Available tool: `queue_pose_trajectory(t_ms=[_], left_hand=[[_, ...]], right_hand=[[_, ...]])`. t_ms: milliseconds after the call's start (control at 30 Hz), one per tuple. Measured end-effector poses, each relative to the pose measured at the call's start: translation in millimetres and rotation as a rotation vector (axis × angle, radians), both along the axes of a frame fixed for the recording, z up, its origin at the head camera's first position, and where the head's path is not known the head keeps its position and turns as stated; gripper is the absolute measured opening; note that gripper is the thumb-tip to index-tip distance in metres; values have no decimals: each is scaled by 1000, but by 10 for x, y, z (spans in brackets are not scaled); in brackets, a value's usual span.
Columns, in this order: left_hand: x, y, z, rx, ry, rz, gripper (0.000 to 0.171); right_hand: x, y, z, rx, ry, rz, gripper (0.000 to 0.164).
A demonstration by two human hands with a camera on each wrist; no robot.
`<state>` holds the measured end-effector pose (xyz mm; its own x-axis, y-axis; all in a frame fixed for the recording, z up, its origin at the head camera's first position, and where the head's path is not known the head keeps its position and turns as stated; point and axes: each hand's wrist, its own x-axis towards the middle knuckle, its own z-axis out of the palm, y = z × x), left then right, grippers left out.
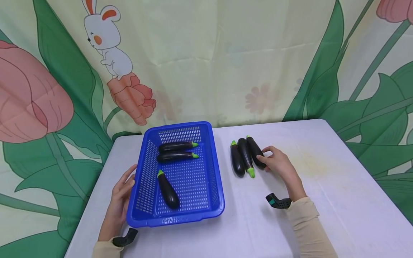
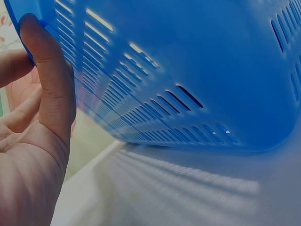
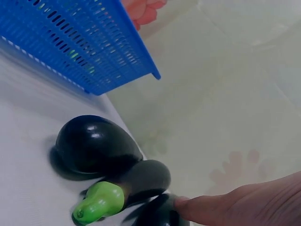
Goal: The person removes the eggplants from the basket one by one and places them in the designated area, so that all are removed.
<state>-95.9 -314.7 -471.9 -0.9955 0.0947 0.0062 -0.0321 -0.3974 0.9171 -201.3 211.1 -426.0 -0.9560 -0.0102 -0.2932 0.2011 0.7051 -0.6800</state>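
A blue plastic basket [image 1: 217,179] with slotted walls stands on the left part of the table, and three dark eggplants [image 1: 168,191] with green stem ends lie inside it. My left hand [image 1: 122,195] pinches the basket's left rim between thumb and fingers; the left wrist view shows the thumb [image 2: 47,70] against the outer wall. To the right of the basket, three more eggplants [image 1: 237,159] lie side by side, the middle one with its green end toward me. My right hand [image 1: 279,163] grips the rightmost eggplant [image 1: 254,150], thumb on one side and fingers on the other.
A white cloth covers the table [image 1: 335,186]. Behind it hangs a curtain [image 1: 258,64] printed with a rabbit, flowers and leaves. Each wrist wears a small black camera mount [image 1: 278,201].
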Motion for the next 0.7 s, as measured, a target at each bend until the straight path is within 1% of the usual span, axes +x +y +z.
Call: queue_pose_trajectory(t_ms=[33,100,200,267,333,467,600,700], left_hand=[[-2,1,-2,-2,2,1,54],[-3,0,-4,22,9,-13,55],[-3,-1,-9,45,15,-28,55],[-2,0,-8,42,11,-24,55],[0,1,-7,16,1,-8,55],[2,0,-1,-5,-7,6,55],[0,-1,3,-2,-8,3,55],[-4,1,2,25,4,-20,55]], right_hand=[[1,4,6,3,3,3,55],[6,15,20,11,7,7,56],[15,27,44,26,9,-5,58],[24,29,63,38,12,-13,58],[31,21,85,46,14,-23,58],[47,-18,144,49,41,-22,57],[71,-78,210,55,88,-6,55],[98,-121,247,46,109,1,55]])
